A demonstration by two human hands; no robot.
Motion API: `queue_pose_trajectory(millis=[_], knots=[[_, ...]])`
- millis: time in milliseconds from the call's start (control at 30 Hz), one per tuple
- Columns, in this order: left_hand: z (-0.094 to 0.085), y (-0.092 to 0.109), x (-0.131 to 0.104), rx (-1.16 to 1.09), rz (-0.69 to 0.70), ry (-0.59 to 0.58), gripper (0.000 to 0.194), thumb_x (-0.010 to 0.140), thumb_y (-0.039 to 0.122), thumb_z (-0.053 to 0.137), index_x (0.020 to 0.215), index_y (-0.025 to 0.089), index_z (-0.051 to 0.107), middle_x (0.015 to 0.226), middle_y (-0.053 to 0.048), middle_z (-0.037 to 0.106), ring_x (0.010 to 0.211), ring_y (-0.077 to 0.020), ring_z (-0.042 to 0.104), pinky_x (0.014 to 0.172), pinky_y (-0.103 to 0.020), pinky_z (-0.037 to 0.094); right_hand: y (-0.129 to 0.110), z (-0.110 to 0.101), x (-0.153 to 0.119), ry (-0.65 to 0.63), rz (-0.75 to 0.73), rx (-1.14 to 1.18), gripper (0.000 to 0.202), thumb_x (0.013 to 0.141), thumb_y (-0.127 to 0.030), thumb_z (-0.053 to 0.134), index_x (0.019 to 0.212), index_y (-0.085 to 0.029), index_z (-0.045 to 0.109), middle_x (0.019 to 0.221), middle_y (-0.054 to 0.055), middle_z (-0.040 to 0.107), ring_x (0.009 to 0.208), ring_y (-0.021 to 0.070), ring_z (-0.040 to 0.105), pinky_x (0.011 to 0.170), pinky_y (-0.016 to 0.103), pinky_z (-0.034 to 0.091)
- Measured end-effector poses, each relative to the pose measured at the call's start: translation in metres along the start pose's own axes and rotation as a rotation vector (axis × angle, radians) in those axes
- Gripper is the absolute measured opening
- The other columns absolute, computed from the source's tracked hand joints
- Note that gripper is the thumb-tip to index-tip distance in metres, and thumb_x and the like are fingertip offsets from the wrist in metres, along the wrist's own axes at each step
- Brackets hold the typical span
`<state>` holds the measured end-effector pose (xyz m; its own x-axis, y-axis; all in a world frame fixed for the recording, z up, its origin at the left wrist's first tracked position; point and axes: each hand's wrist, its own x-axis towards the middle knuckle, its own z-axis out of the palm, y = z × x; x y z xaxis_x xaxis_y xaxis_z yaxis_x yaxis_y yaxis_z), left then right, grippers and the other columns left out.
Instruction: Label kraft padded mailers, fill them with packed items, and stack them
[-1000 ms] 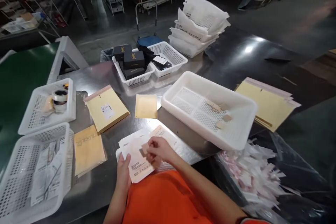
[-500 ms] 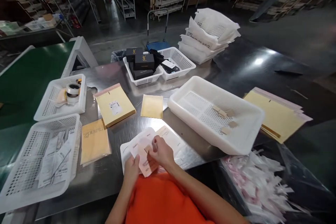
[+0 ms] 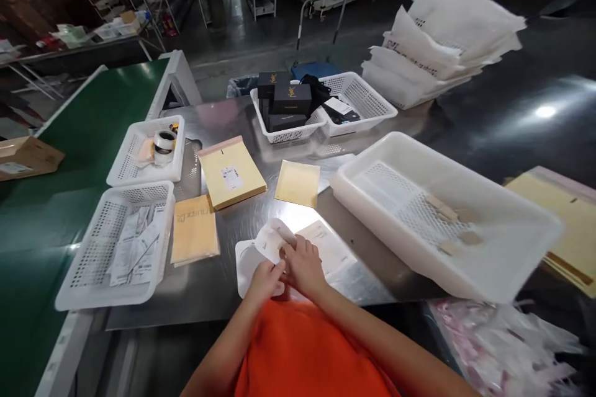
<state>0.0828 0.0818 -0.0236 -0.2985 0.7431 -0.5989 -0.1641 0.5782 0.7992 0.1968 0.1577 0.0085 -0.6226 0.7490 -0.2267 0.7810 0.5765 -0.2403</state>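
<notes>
Just in front of my body, my left hand (image 3: 266, 279) and my right hand (image 3: 303, 265) meet over a printed white card (image 3: 271, 237), which is bent up and curled. My left thumb and fingers pinch its lower edge. My right fingers curl round its right side and hide part of it. Whether the small brown piece is still between my fingers cannot be made out. A white sheet with rounded corners (image 3: 245, 260) lies under my left hand. Beyond my right hand lies a pale printed card (image 3: 328, 248), flat on the metal table (image 3: 367, 276).
A large white tub (image 3: 395, 198) with several brown pieces stands right. Left are perforated baskets holding papers (image 3: 161, 248) and tape rolls (image 3: 165, 146). Yellow padded envelopes (image 3: 242, 167) lie centrally. Black boxes (image 3: 292, 99) fill a basket behind. A green conveyor (image 3: 112, 99) runs alongside.
The view has turned left, and a cardboard box shows on the conveyor. My hands have come together; the card, flatter before, now curls upward. The small brown piece at my right fingers is hidden.
</notes>
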Motion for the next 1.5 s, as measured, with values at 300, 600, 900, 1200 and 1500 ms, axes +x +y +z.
queue_pose_trajectory(millis=[300, 600, 900, 1200, 1500], knots=[[-0.18, -0.027, 0.034, 0.946, -0.011, 0.475, 0.038, 0.085, 0.002, 0.033, 0.107, 0.007, 0.064, 0.126, -0.026, 0.059, 0.134, -0.0373, 0.043, 0.11, -0.052, 0.03, 0.051, 0.024, -0.005, -0.089, 0.077, 0.028, 0.031, 0.071, -0.042, 0.079, 0.092, -0.021, 0.071, 0.112, 0.013, 0.055, 0.102, 0.0327, 0.054, 0.087, 0.041, 0.039], [-0.224, -0.022, 0.039, 1.352, -0.019, 0.346, 0.031, 0.091, 0.008, 0.036, 0.093, 0.014, 0.066, 0.099, -0.015, 0.069, 0.1, -0.0261, 0.063, 0.086, -0.034, 0.045, 0.057, 0.036, -0.02, -0.145, 0.115, 0.105, 0.034, 0.067, -0.043, 0.081, 0.09, -0.021, 0.07, 0.108, 0.011, 0.054, 0.098, 0.0299, 0.055, 0.087, 0.04, 0.041], [-0.075, -0.02, 0.048, 1.302, 0.2, 0.124, 0.028, 0.097, 0.033, 0.043, 0.104, 0.018, 0.066, 0.106, -0.013, 0.067, 0.106, -0.0276, 0.061, 0.086, -0.034, 0.044, 0.049, 0.026, -0.02, -0.071, 0.015, 0.095, 0.044, 0.07, -0.056, 0.078, 0.096, -0.022, 0.07, 0.111, 0.012, 0.057, 0.098, 0.0292, 0.056, 0.084, 0.038, 0.042], [-0.009, -0.057, 0.042, 1.076, 0.099, 0.127, 0.028, 0.086, 0.006, 0.042, 0.108, 0.017, 0.055, 0.121, -0.014, 0.061, 0.106, -0.0207, 0.061, 0.083, -0.028, 0.044, 0.036, 0.039, -0.015, -0.214, -0.128, -0.004, 0.022, 0.089, -0.031, 0.063, 0.107, -0.019, 0.066, 0.107, 0.009, 0.068, 0.093, 0.0243, 0.064, 0.076, 0.031, 0.045], [-0.033, -0.061, 0.039, 0.872, 0.045, 0.089, 0.013, 0.087, 0.012, 0.047, 0.089, 0.023, 0.052, 0.063, 0.004, 0.06, 0.073, -0.0177, 0.066, 0.066, -0.024, 0.042, 0.035, 0.069, -0.006, -0.251, -0.272, -0.001, 0.036, 0.094, -0.032, 0.052, 0.128, -0.022, 0.058, 0.099, 0.009, 0.071, 0.084, 0.0228, 0.067, 0.07, 0.03, 0.045]])
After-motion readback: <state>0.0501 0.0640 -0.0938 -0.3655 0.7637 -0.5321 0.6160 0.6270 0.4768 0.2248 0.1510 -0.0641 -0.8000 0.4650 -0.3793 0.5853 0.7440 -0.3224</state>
